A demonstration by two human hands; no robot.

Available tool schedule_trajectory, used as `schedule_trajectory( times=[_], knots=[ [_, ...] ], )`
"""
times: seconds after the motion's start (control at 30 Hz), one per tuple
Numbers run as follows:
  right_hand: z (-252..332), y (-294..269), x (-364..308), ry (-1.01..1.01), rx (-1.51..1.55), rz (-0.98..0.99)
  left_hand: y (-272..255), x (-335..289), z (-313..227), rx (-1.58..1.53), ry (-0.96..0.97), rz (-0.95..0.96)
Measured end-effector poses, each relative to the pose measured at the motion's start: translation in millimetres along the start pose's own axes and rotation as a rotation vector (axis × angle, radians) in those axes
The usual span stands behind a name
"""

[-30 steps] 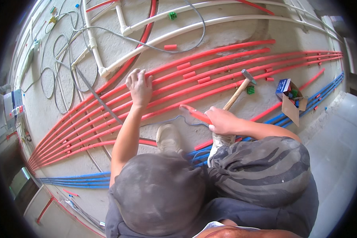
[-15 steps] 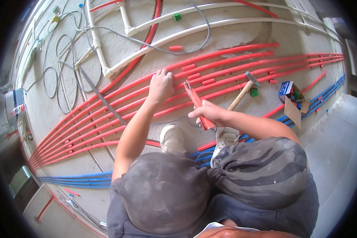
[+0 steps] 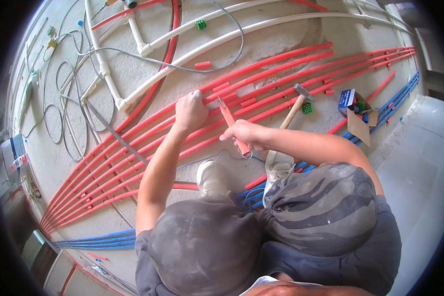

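Observation:
My left hand (image 3: pixel 191 111) is closed in a fist over the red conduit pipes (image 3: pixel 281 58), seemingly around one of the farther ones. Its fingers are partly hidden from above. To the right, my right hand (image 3: pixel 246 134) grips a red-handled pipe cutter (image 3: pixel 227 114). The cutter's narrow jaw end points away from me and toward the left hand, just above the pipes. A small wire loop shows at the near end of its handles. Short red pipe offcuts (image 3: pixel 202 65) lie among and beyond the long runs.
A hammer (image 3: pixel 293 109) rests across the pipes at right, near a green clip block (image 3: pixel 307 108) and an opened cardboard box (image 3: pixel 362 127). Blue pipes (image 3: pixel 98 239) run nearer me. White pipes (image 3: pixel 207 47) and a looped grey cable (image 3: pixel 133 55) lie beyond. My shoes (image 3: pixel 212 178) stand close by.
The whole view has shifted slightly. My left hand has come a little nearer over the red pipes and curled into a fist. The cutter stays in my right hand, its handles looking closer together.

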State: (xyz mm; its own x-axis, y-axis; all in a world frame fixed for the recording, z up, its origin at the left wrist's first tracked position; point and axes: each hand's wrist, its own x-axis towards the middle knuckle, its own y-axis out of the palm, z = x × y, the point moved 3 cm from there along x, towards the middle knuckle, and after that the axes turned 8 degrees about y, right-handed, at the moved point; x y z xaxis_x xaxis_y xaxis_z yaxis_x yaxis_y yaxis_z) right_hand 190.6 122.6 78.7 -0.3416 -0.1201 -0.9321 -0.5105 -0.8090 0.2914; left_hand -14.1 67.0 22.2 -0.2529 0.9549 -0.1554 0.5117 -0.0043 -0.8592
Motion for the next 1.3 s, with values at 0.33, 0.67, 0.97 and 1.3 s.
schedule_trajectory(
  times=[0.33,0.67,0.97,1.3],
  knots=[
    [31,4,5,-0.028,-0.131,-0.038,1,-12,2,-0.234,0.056,-0.116],
    [37,11,2,-0.035,-0.132,-0.066,2,-14,8,-0.382,0.01,-0.066],
    [30,8,20,-0.033,-0.111,-0.031,3,-15,7,-0.355,0.081,-0.113],
    [34,15,19,-0.045,-0.156,-0.081,5,-17,11,-0.379,0.103,-0.144]
  ],
)
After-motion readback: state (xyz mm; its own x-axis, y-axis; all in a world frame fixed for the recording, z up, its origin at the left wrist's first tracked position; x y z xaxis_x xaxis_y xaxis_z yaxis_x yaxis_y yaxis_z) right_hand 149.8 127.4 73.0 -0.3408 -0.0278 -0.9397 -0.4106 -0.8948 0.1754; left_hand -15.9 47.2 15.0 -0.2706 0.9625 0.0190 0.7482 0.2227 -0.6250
